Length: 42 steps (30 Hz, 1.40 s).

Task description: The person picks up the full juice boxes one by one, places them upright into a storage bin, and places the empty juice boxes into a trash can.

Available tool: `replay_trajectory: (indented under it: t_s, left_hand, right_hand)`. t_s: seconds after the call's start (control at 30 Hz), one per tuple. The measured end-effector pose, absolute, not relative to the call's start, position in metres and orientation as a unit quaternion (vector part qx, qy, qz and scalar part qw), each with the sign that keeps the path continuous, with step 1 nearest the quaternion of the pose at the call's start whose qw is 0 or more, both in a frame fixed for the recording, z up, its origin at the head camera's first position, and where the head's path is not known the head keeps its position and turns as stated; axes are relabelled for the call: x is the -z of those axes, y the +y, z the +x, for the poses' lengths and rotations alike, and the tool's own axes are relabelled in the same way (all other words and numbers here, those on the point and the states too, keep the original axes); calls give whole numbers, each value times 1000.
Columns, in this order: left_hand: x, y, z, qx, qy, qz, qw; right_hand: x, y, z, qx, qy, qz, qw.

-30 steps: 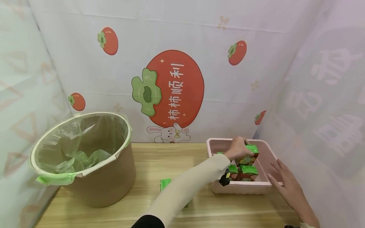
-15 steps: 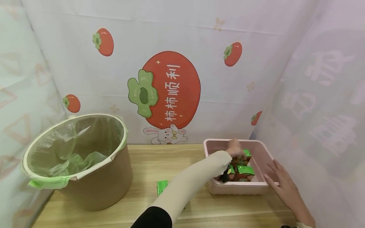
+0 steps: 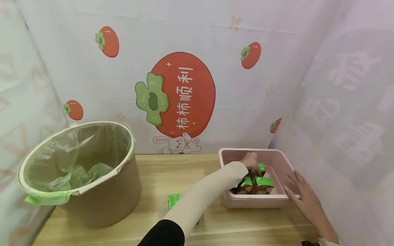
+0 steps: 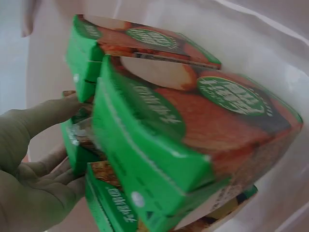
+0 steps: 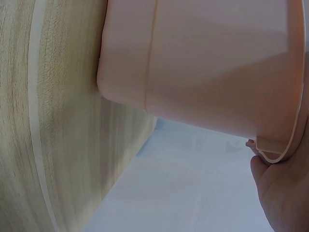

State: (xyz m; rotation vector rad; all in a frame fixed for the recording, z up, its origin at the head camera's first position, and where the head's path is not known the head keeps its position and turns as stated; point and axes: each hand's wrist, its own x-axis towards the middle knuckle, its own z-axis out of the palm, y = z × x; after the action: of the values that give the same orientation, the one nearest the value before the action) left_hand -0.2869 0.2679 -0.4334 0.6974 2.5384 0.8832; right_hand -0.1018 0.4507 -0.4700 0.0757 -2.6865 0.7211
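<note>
Lying between hands (image 3: 250,161) (image 3: 307,201), nearer left: green boxes (image 3: 264,182) in tub (image 3: 255,203).

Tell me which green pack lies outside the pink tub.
It's the green pack on the wooden table, between the brown bin and the pink tub, partly hidden by the left sleeve. The other packs in view sit inside the tub.

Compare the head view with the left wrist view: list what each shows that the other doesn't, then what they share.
Only the head view: the bag-lined wastebasket, the large persimmon print on the backdrop and the wood-grain tabletop.

Only the left wrist view: distinct white lettering in green ovals on the cartons.

Both: cartons, the pink tub and the left hand.
</note>
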Motion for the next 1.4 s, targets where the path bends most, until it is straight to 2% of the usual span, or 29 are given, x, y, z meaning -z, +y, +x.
replay_trajectory:
  t_s: [0.17, 0.53, 0.93, 1.4]
  left_hand:
    - [422, 262, -288, -316, 897, 242, 191]
    - [395, 218, -293, -445, 824, 280, 211]
    - [357, 162, -291, -454, 813, 339, 135]
    - [330, 87, -282, -467, 807, 355, 73]
  right_hand:
    - [470, 449, -103, -257, -950, 26, 174]
    - [470, 449, -103, -266, -945, 43, 185]
    - [473, 454, -100, -271, -944, 48, 183]
    - [476, 456, -101, -263, -944, 56, 193]
